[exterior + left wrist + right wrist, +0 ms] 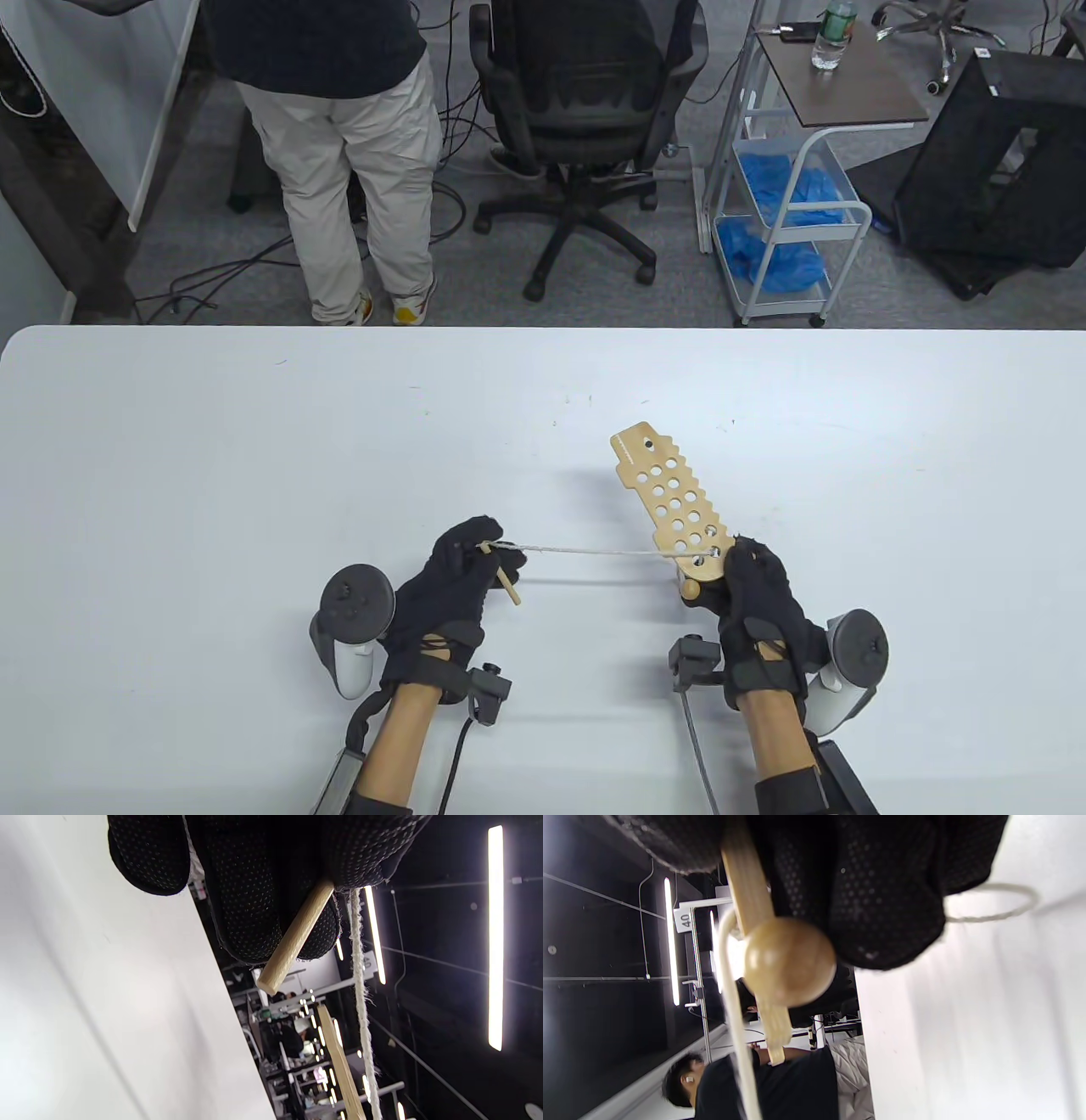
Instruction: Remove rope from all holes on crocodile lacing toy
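On the white table [254, 441] the crocodile lacing toy [674, 501] is a flat wooden board with many round holes. It is at about 4 o'clock from the middle of the table, and its long body points toward 11 o'clock. The right hand [759, 594] grips the near end of the board, with the fingers curled around it. In the right wrist view the board is seen from its edge, clamped under the black glove, and a round wooden ball [789, 961] sits at this end, just below the fingers.

The rope [594, 552] is thin and white. It goes out from a hole at the near end of the toy, close to the right hand, and runs tight and almost level toward 9 o'clock, to the left hand [454, 586]. In the table view I cannot tell if it passes through more than 1 hole. In the right wrist view a small loop of rope shows beside the glove, over the table.

The left hand pinches the wooden needle [502, 577] at the end of the rope. Its free tip points toward 5 o'clock. In the left wrist view the stick [292, 938] comes out between the curled fingers, and the rope hangs just beside it.

Behind the table a person [339, 153] stands at 11 o'clock, an office chair [577, 119] at 12 o'clock, and a cart [789, 204] with blue things at 1 o'clock
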